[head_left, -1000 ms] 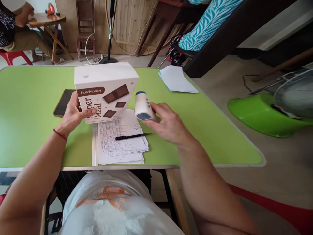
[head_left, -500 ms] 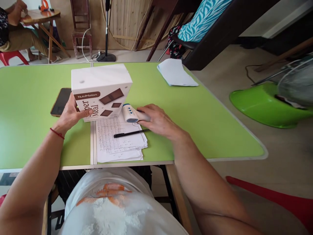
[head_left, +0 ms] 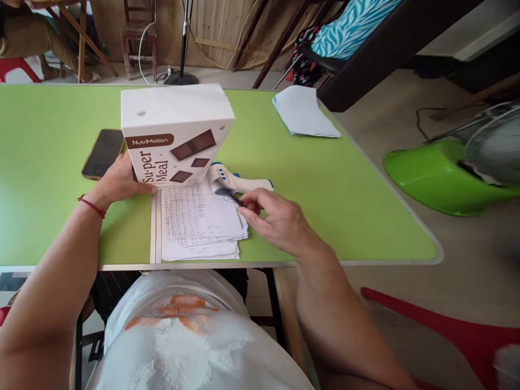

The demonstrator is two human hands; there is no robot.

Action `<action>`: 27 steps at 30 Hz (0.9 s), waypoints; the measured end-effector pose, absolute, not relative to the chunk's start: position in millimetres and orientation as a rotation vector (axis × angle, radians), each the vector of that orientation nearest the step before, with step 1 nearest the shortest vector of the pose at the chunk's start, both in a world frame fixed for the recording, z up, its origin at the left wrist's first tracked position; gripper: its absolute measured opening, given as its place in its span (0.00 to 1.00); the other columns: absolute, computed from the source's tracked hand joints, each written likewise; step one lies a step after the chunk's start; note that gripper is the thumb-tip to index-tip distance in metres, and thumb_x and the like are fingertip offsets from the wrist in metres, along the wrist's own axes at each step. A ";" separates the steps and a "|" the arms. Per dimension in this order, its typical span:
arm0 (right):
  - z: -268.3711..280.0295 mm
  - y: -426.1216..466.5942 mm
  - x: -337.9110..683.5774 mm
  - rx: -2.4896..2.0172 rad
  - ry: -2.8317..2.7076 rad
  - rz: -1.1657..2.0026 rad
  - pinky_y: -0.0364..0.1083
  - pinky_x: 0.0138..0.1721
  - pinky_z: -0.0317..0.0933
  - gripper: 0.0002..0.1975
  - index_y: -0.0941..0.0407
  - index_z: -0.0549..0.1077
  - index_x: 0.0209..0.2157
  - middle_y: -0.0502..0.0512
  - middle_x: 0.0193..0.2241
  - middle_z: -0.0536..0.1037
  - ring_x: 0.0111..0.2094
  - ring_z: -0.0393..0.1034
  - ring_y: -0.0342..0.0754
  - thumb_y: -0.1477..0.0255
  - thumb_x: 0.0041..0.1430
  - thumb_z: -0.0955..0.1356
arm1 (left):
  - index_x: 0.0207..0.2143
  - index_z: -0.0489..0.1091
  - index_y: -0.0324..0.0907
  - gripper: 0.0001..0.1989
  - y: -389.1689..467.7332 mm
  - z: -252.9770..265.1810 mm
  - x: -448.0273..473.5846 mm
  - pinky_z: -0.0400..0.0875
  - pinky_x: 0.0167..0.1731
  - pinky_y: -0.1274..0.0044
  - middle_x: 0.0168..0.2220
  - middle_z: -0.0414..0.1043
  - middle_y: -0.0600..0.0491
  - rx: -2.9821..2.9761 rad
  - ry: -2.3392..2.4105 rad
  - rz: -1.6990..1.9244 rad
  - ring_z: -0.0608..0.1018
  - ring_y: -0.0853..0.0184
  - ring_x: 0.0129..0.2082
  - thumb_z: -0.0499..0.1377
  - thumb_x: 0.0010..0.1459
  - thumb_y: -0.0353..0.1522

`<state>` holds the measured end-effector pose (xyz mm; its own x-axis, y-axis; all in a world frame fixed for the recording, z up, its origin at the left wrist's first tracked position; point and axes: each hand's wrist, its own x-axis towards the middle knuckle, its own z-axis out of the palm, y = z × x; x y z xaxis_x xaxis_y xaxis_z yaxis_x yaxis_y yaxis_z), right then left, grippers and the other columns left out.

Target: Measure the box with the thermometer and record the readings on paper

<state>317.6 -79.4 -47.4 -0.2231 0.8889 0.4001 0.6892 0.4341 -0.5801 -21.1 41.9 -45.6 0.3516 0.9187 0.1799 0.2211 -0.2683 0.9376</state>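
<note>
My left hand (head_left: 124, 179) grips the lower left edge of a white box (head_left: 179, 141) with "NutriMotion" and chocolate-brown pieces printed on it. The box stands upright on the green table. A black pen (head_left: 236, 200) is pinched in the fingers of my right hand (head_left: 276, 216), its far end by the thermometer. The white infrared thermometer (head_left: 244, 184) with blue buttons lies just beyond those fingers, right of the box. In front of the box rests a stack of handwritten papers (head_left: 203, 222), partly covered at its top edge.
A phone (head_left: 103, 153) lies behind my left hand. Folded white sheets (head_left: 306, 111) are at the table's far right. Beyond the table are a microphone-type stand base (head_left: 181, 79), a wooden chair (head_left: 138, 46), a seated person (head_left: 30, 38) and a green plastic stool (head_left: 426, 176).
My right hand has let go of the thermometer, which now lies on the table, and has picked up the pen from the papers. My left hand stays on the box.
</note>
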 end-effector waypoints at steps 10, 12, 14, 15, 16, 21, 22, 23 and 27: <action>-63.3 -94.1 257.9 -1.322 -1.305 0.905 0.43 0.19 0.54 0.04 0.52 0.71 0.27 0.44 0.19 0.70 0.19 0.58 0.41 0.70 0.46 0.70 | 0.45 0.77 0.47 0.32 42.9 -47.1 -23.5 0.65 0.59 0.58 0.47 0.77 0.51 2.016 1.091 0.836 0.70 0.43 0.59 0.77 0.33 0.40; -64.9 -95.8 257.3 -1.365 -1.315 0.845 0.42 0.18 0.52 0.05 0.52 0.69 0.25 0.43 0.17 0.69 0.18 0.57 0.40 0.70 0.45 0.70 | 0.43 0.77 0.47 0.32 42.4 -45.1 -21.9 0.63 0.61 0.58 0.47 0.77 0.51 1.995 1.112 0.822 0.68 0.43 0.60 0.78 0.32 0.40; -64.9 -97.0 258.6 -1.385 -1.386 0.752 0.43 0.19 0.53 0.06 0.51 0.67 0.23 0.43 0.16 0.68 0.17 0.56 0.41 0.70 0.46 0.70 | 0.43 0.77 0.47 0.32 40.7 -41.4 -19.5 0.62 0.62 0.57 0.47 0.76 0.51 1.946 1.164 0.793 0.67 0.42 0.61 0.78 0.31 0.40; -64.7 -97.3 259.5 -1.385 -1.428 0.716 0.43 0.20 0.54 0.07 0.51 0.66 0.22 0.43 0.15 0.67 0.17 0.57 0.41 0.69 0.47 0.70 | 0.43 0.76 0.47 0.33 39.7 -39.5 -18.3 0.62 0.62 0.57 0.47 0.76 0.51 1.922 1.187 0.780 0.67 0.41 0.61 0.78 0.31 0.39; -64.4 -97.5 260.2 -1.381 -1.464 0.693 0.43 0.20 0.55 0.07 0.51 0.66 0.22 0.43 0.15 0.67 0.18 0.57 0.41 0.68 0.48 0.69 | 0.44 0.76 0.47 0.34 38.8 -37.8 -17.3 0.61 0.62 0.56 0.47 0.76 0.50 1.905 1.200 0.774 0.68 0.40 0.61 0.78 0.30 0.38; -64.6 -97.1 261.7 -1.361 -1.529 0.676 0.44 0.22 0.56 0.08 0.51 0.65 0.21 0.44 0.16 0.67 0.18 0.58 0.42 0.68 0.51 0.67 | 0.46 0.74 0.49 0.37 37.6 -35.5 -16.9 0.61 0.60 0.55 0.47 0.76 0.51 1.928 1.180 0.804 0.70 0.39 0.58 0.78 0.28 0.35; -64.8 -97.0 261.8 -1.358 -1.532 0.675 0.44 0.22 0.56 0.08 0.51 0.65 0.21 0.44 0.16 0.68 0.19 0.59 0.42 0.69 0.51 0.67 | 0.47 0.74 0.49 0.38 37.8 -35.8 -17.3 0.61 0.60 0.55 0.47 0.76 0.51 1.941 1.178 0.804 0.70 0.39 0.58 0.78 0.28 0.36; -65.1 -97.0 261.8 -1.352 -1.532 0.673 0.44 0.23 0.57 0.07 0.51 0.66 0.22 0.45 0.16 0.68 0.19 0.59 0.42 0.69 0.51 0.67 | 0.47 0.74 0.49 0.37 37.9 -36.1 -17.6 0.61 0.60 0.55 0.47 0.76 0.51 1.955 1.179 0.799 0.70 0.39 0.58 0.78 0.29 0.37; -65.7 -97.2 262.0 -1.335 -1.534 0.675 0.44 0.23 0.56 0.07 0.51 0.66 0.22 0.45 0.17 0.69 0.19 0.59 0.42 0.70 0.50 0.67 | 0.48 0.73 0.49 0.37 36.4 -34.5 -16.0 0.60 0.61 0.54 0.50 0.75 0.50 1.969 1.199 0.754 0.70 0.40 0.58 0.77 0.32 0.42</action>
